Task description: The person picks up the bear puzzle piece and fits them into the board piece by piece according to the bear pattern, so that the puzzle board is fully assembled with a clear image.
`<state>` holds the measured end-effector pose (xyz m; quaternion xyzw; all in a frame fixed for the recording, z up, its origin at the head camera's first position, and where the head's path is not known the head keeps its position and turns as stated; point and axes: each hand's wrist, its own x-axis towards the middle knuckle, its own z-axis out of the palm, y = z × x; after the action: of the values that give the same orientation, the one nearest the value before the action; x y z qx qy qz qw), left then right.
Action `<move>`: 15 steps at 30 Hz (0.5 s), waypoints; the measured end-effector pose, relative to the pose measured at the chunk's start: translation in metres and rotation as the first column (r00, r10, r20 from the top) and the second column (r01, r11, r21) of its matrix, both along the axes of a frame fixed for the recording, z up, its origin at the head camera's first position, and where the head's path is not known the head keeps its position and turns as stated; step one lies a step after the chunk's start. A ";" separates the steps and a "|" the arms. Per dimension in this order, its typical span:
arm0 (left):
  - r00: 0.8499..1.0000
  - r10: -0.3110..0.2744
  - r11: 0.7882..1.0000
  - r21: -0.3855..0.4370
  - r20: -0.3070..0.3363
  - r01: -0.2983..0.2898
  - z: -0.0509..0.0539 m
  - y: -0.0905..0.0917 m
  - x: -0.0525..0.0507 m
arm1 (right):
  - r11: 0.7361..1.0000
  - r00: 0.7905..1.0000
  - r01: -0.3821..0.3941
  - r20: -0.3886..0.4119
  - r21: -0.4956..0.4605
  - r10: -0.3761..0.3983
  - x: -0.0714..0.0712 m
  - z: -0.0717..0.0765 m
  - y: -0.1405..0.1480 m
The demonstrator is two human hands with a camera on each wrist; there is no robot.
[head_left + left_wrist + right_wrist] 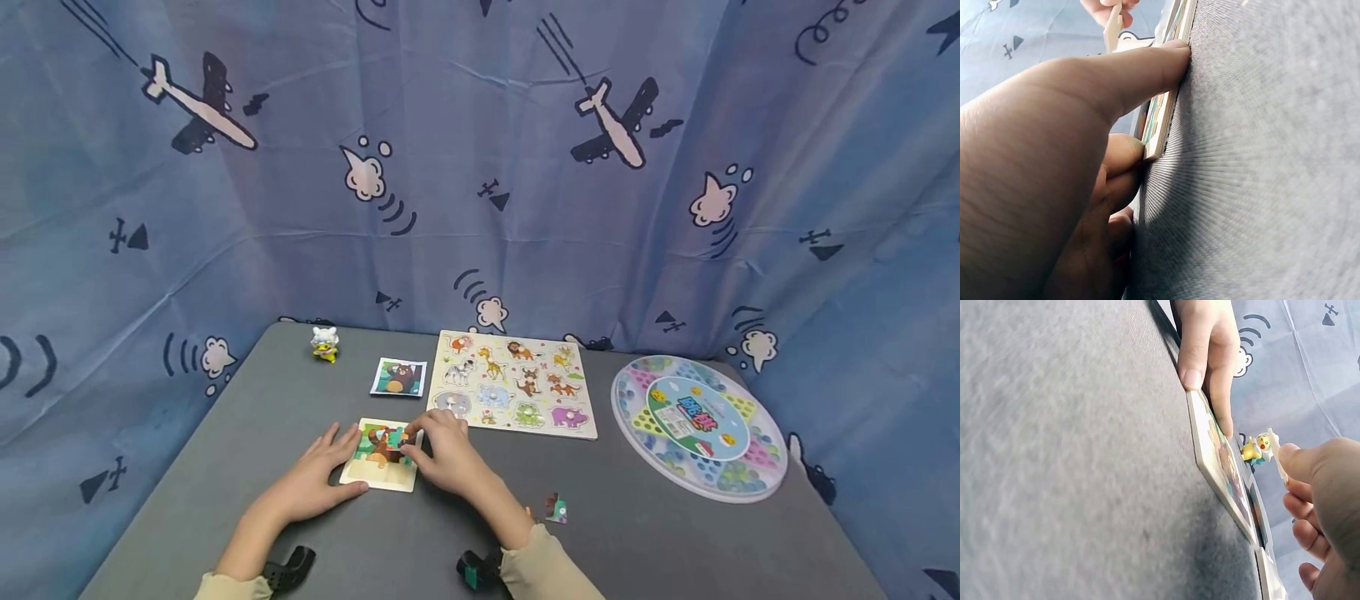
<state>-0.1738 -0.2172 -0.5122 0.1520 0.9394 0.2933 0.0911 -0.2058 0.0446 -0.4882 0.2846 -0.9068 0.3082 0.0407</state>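
A small wooden jigsaw board [378,477] lies on the table, partly filled with a brown bear picture; its near strip is bare wood. The left hand [318,475] rests at the board's left side, with fairly straight fingers and thumb touching its edges. Above the board, the right hand [446,450] pinches a jigsaw piece [1277,454] between thumb and fingers. In the right wrist view that piece is raised clear of the board and seen edge-on. Another jigsaw piece [556,508] lies on the table near the right forearm.
Behind the board lies a bear picture card [399,377]. An animal peg puzzle [513,385] stands beside it, close to the right hand. Farther right is a round game board [637,421]. At the back left stands a small yellow-and-white figurine [325,343]. A patterned curtain [450,150] hangs behind.
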 end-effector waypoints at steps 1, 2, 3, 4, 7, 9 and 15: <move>1.000 0.000 1.000 0.000 -0.001 0.000 0.000 0.000 0.000 | 1.000 1.000 0.002 -0.003 -0.002 -0.002 0.000 0.000 -0.002; 1.000 -0.001 1.000 -0.001 -0.004 0.001 0.000 -0.001 0.000 | 1.000 1.000 0.007 -0.005 -0.004 -0.007 0.000 0.000 -0.003; 1.000 -0.001 1.000 0.000 -0.005 0.001 0.000 -0.001 0.000 | 1.000 1.000 0.011 -0.011 -0.005 -0.011 0.001 0.001 -0.005; 1.000 -0.001 1.000 -0.001 -0.007 0.001 0.000 -0.001 0.000 | 1.000 1.000 0.013 -0.008 -0.012 -0.013 0.002 0.001 -0.007; 1.000 0.001 1.000 0.001 -0.001 -0.001 0.000 -0.002 0.000 | 1.000 1.000 0.020 -0.005 -0.021 -0.020 0.006 0.000 -0.014; 1.000 0.000 1.000 0.001 0.000 0.000 -0.001 -0.002 0.000 | 1.000 1.000 0.024 -0.008 -0.018 -0.024 0.008 -0.003 -0.020; 1.000 -0.003 1.000 0.018 -0.012 0.003 -0.003 -0.003 0.000 | 0.999 1.000 0.023 0.002 -0.022 -0.023 0.015 -0.010 -0.037</move>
<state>-0.1736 -0.2204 -0.5154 0.1561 0.9371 0.3005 0.0844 -0.1907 0.0081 -0.4983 0.2733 -0.9067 0.3178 0.0467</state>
